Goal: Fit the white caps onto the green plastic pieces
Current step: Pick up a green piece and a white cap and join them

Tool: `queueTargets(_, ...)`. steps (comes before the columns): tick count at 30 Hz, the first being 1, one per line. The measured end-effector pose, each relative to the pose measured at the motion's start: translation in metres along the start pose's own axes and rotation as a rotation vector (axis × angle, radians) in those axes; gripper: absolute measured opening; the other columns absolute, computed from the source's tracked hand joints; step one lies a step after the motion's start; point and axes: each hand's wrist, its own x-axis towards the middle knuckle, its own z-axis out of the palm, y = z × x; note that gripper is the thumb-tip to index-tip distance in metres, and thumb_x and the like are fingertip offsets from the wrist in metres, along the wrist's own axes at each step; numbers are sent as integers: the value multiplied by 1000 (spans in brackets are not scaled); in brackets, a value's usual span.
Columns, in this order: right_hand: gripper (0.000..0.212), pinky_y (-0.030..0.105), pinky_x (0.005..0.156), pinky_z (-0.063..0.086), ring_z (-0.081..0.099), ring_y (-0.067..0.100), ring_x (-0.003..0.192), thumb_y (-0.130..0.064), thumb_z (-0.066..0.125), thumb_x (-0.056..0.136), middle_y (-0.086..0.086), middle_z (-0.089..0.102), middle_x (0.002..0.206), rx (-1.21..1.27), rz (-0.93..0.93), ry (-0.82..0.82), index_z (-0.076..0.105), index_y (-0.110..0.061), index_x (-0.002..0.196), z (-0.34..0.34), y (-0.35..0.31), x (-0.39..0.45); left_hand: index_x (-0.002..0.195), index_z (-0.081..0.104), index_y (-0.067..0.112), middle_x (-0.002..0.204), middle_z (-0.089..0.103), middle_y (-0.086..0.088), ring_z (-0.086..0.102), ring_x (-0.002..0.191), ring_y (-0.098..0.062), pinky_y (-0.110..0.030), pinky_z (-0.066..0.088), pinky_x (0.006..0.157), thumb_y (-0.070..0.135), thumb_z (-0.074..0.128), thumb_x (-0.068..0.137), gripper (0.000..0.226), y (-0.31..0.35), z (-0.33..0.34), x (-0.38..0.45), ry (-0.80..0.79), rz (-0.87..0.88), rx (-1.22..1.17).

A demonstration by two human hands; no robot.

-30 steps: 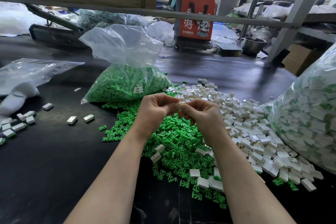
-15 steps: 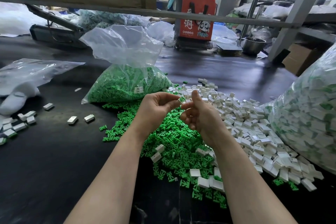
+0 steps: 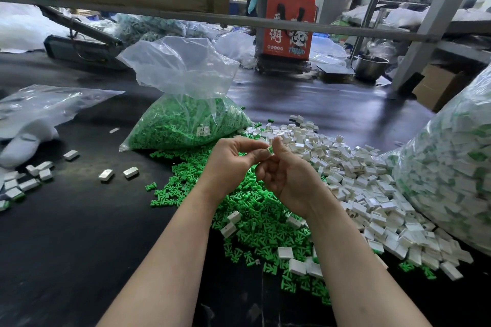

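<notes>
Since a moment ago, little has shifted: a white cap (image 3: 266,151) is pinched by the left hand (image 3: 233,164); the right hand (image 3: 288,178) is loosely curled, thumb touching it.

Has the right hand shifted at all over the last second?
Yes. The right hand has turned palm-up and dropped slightly toward the green pile, while the green bag stayed put.

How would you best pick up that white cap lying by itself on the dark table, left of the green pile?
Probably from straight above, pinching the two long sides of the white cap. It lies flat on the table with bare space all round, so fingers can drop on either side. Its low, boxy shape offers flat, parallel faces, and the shorter span suits a fingertip pinch.
</notes>
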Motion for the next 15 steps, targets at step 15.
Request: queueTargets(15,42,16,50,41,55,9,56,-49,56,86,4,64,67,65,-45,-45,69,-10,80,-2,6,4,85,69,13,46,57,6,51,43,-7,-19,47,52,5,66,88,9,6,8,-4,27,-98,-55)
